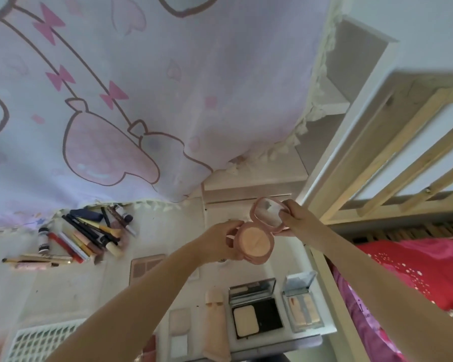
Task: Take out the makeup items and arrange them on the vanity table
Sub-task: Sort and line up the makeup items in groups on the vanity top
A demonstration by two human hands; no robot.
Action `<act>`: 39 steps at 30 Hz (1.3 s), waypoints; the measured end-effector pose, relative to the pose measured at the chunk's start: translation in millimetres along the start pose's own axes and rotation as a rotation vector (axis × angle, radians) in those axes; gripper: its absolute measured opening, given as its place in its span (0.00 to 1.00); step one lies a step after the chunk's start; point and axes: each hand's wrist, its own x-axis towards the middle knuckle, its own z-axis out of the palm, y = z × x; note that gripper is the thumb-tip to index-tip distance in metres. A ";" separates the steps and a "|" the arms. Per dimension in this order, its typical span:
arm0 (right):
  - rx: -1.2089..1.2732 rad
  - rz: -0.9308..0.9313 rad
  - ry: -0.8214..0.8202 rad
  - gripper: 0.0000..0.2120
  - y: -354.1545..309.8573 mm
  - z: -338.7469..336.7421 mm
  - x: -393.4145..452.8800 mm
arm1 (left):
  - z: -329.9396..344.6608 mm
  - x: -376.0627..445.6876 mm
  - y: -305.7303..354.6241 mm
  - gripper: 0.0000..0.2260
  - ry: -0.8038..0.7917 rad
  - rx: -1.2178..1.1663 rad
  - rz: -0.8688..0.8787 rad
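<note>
A: Boundaries of the work surface, please.

B: The white counter [246, 278] ends at its right edge just beside a bed with a red cover [416, 273]. At the far side a printed curtain [141, 100] hangs down, its fringed hem reaching the surface above the brush pile. A wooden slatted frame [403, 152] stands at the upper right.

A: Items occupying it?

B: Far left, a heap of brushes and pencils [89, 236], overlapping one another. Along the near edge, a row: a black open compact [255, 309], an open clear-lidded palette [302, 307] just right of it, and a pale pink case [216, 322] to its left. A tan palette [145, 266] lies partly hidden behind the left forearm. A white grid tray [42, 340] sits at the lower left.

A: Open room?

B: A bare patch lies in the middle, between the brush heap and the near row (directly below the raised hands).

A: The hands?

B: Both arms are extended forward. The left hand [224, 242] grips the base of the pink powder compact [256, 242], fingers curled round its left rim. The right hand [294, 216] pinches the hinged mirror lid, thumb across the mirror's lower right rim. The compact is held open, above the counter and clear of it, pan facing upward.
</note>
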 end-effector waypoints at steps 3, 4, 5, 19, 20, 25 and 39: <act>-0.060 0.095 0.044 0.03 26.0 -5.7 9.3 | 27.0 29.1 -12.5 0.27 -0.034 0.224 -0.040; -0.028 0.133 0.065 0.03 35.6 -8.1 13.1 | 34.4 38.8 -16.5 0.26 -0.052 0.279 -0.056; 0.013 0.174 0.082 0.04 45.5 -11.0 17.1 | 41.2 48.8 -20.0 0.25 -0.071 0.317 -0.077; -0.156 0.304 -0.024 0.14 113.7 -27.8 67.4 | 93.1 111.7 -26.7 0.14 0.058 0.384 -0.593; -0.166 0.314 -0.029 0.16 113.5 -27.4 69.1 | 93.8 111.9 -28.1 0.14 0.073 0.353 -0.616; -0.287 0.262 -0.042 0.20 110.6 -33.5 67.6 | 86.3 97.9 -37.1 0.16 0.124 0.404 -0.571; -1.063 -0.333 -0.456 0.12 53.2 117.4 49.7 | 7.3 -40.3 -81.3 0.13 0.633 0.504 -0.442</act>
